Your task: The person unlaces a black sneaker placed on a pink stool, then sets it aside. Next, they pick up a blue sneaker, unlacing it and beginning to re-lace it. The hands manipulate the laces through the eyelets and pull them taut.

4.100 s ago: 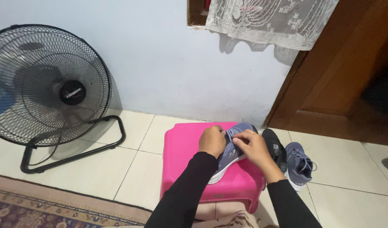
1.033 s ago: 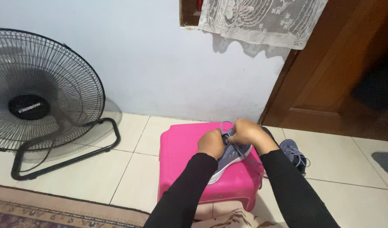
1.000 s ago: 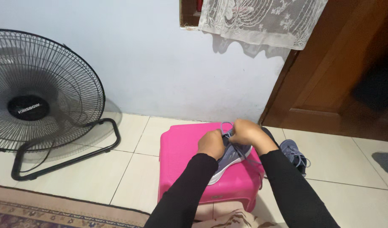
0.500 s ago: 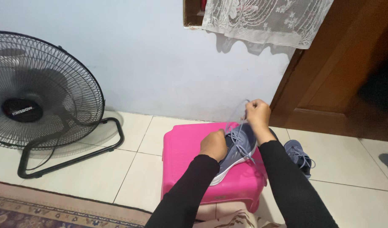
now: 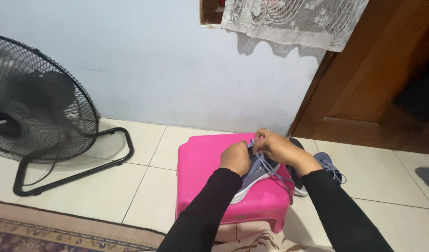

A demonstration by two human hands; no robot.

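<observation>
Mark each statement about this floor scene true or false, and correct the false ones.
1. The blue-grey shoe lies on a pink stool. True.
2. The left hand and the right hand are both at the shoe's laces. True.
3. The black floor fan stands right of the stool. False: it stands to the left.
4. A second shoe lies on the rug. False: it lies on the tiled floor, right of the stool.
5. The sleeves are white. False: they are black.

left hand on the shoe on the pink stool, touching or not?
Touching. The head view shows the left hand pressed on the grey-blue shoe on the pink stool, no gap visible.
</observation>
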